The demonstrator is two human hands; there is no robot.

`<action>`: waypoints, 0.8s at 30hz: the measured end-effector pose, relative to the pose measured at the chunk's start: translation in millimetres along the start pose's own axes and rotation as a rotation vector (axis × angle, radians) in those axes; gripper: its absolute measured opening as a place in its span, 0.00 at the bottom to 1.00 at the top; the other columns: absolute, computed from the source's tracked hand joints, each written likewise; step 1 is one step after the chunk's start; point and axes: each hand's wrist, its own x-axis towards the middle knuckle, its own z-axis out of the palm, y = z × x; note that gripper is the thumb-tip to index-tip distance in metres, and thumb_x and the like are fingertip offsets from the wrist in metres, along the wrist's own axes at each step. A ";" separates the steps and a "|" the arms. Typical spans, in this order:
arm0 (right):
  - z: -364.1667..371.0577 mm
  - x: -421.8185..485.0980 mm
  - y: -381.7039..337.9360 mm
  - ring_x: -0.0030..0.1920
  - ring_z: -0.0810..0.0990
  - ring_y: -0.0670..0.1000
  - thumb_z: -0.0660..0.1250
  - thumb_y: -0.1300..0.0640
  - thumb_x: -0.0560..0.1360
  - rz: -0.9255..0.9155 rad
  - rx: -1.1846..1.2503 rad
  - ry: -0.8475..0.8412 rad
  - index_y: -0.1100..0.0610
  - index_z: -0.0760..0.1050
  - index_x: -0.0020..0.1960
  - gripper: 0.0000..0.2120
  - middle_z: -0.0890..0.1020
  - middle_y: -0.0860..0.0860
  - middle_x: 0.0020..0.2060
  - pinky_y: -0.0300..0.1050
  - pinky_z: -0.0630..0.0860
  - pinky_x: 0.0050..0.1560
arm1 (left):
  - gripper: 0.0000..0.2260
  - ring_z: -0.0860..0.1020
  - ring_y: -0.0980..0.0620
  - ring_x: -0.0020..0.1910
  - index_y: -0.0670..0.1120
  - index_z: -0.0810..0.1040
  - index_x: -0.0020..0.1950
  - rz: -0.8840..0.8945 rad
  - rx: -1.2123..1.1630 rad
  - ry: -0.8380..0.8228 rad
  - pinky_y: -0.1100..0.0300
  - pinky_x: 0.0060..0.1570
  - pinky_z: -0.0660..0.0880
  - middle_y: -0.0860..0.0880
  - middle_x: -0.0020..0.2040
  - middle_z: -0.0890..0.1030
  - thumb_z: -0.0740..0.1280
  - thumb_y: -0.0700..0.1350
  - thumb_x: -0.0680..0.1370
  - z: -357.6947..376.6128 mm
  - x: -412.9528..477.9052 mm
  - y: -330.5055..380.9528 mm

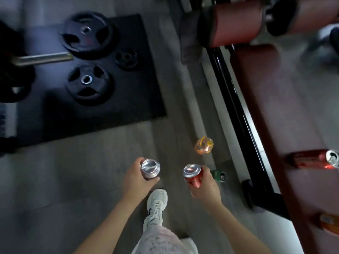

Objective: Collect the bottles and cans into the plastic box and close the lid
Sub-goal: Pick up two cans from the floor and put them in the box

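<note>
My left hand (136,177) grips a silver can (150,168) held upright. In my right hand (206,184) is a red can (193,174), also upright. On the floor ahead stands an orange plastic bottle (204,145). A green can (219,175) sits on the floor just right of my right hand. A red can (314,159) lies on its side on the dark red bench (271,110), and an orange container (329,223) rests on the bench at the right edge. No plastic box is in view.
A black rubber mat (102,107) with several weight plates (88,34) and a barbell end (44,58) covers the floor at the left. The bench's black frame (236,107) runs along the right. My white shoe (156,202) is on the grey floor below my hands.
</note>
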 end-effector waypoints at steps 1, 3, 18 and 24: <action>-0.8 -15.8 -8.4 0.56 0.78 0.55 0.73 0.47 0.65 -0.037 -0.019 -0.016 0.50 0.65 0.62 0.29 0.79 0.50 0.56 0.46 0.73 0.51 | 0.32 0.78 0.45 0.54 0.45 0.70 0.62 -0.013 -0.018 0.032 0.61 0.46 0.67 0.48 0.55 0.81 0.79 0.46 0.62 -14.3 -16.3 -1.5; -0.9 -52.9 -25.3 0.56 0.78 0.54 0.73 0.48 0.65 -0.118 -0.047 -0.047 0.49 0.64 0.63 0.31 0.79 0.49 0.57 0.47 0.74 0.52 | 0.32 0.78 0.45 0.53 0.45 0.71 0.62 -0.030 -0.078 0.119 0.60 0.46 0.68 0.47 0.54 0.81 0.79 0.46 0.61 -42.4 -55.5 -8.9; 131.5 -395.2 -34.2 0.40 0.77 0.52 0.74 0.51 0.66 -0.604 -0.283 -0.454 0.55 0.68 0.58 0.25 0.80 0.51 0.48 0.46 0.72 0.44 | 0.30 0.81 0.47 0.48 0.56 0.70 0.55 -0.438 -0.567 0.775 0.46 0.45 0.80 0.56 0.46 0.80 0.76 0.53 0.56 -139.0 -462.1 -232.3; 234.2 -526.5 -10.5 0.49 0.80 0.54 0.76 0.49 0.64 -0.789 -0.408 -0.625 0.52 0.68 0.58 0.26 0.77 0.46 0.46 0.45 0.72 0.45 | 0.28 0.80 0.48 0.49 0.53 0.71 0.55 -0.657 -0.670 0.981 0.48 0.52 0.77 0.52 0.49 0.82 0.76 0.56 0.58 -158.0 -611.2 -353.4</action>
